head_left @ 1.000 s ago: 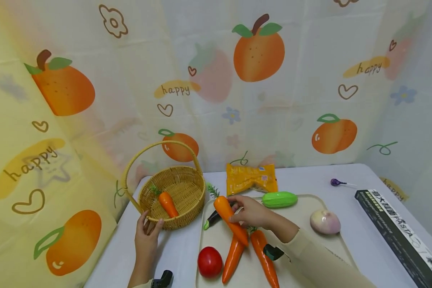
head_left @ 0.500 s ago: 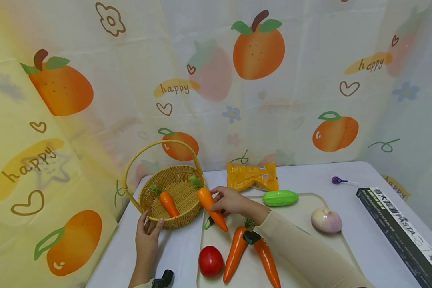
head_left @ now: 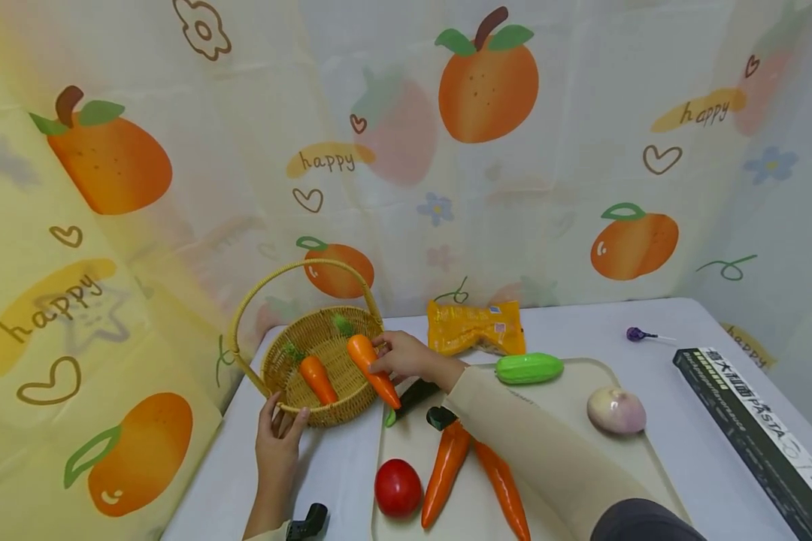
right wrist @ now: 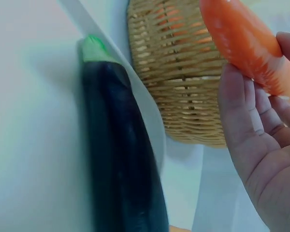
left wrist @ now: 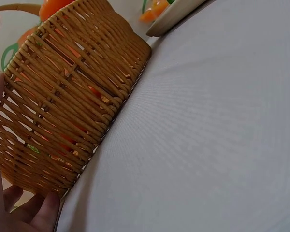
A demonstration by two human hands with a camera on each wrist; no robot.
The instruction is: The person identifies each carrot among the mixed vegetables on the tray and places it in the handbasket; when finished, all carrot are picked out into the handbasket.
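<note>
My right hand (head_left: 406,356) pinches an orange carrot (head_left: 371,368) with a green tuft over the right rim of the wicker basket (head_left: 291,412). In the right wrist view the thumb and fingers hold this carrot (right wrist: 246,46) on opposite sides. Another carrot (head_left: 319,380) lies inside the basket. My left hand (head_left: 277,439) grips the basket's near left side; the left wrist view has its fingertips (left wrist: 48,208) against the woven wall (left wrist: 67,101). Below the right hand, a dark eggplant (right wrist: 118,140) lies on the tray's left edge, partly hidden in the head view.
The cream tray (head_left: 386,530) also carries a tomato (head_left: 398,488), two more carrots (head_left: 444,473), a green cucumber-like vegetable (head_left: 529,368) and an onion (head_left: 616,410). Behind it lies a yellow packet (head_left: 475,328). A lollipop (head_left: 636,333) and a pasta box (head_left: 751,436) are at right. The basket's handle (head_left: 271,279) arches upward.
My right hand has carried the carrot left from above the tray to the basket's right rim. The left hand stays on the basket.
</note>
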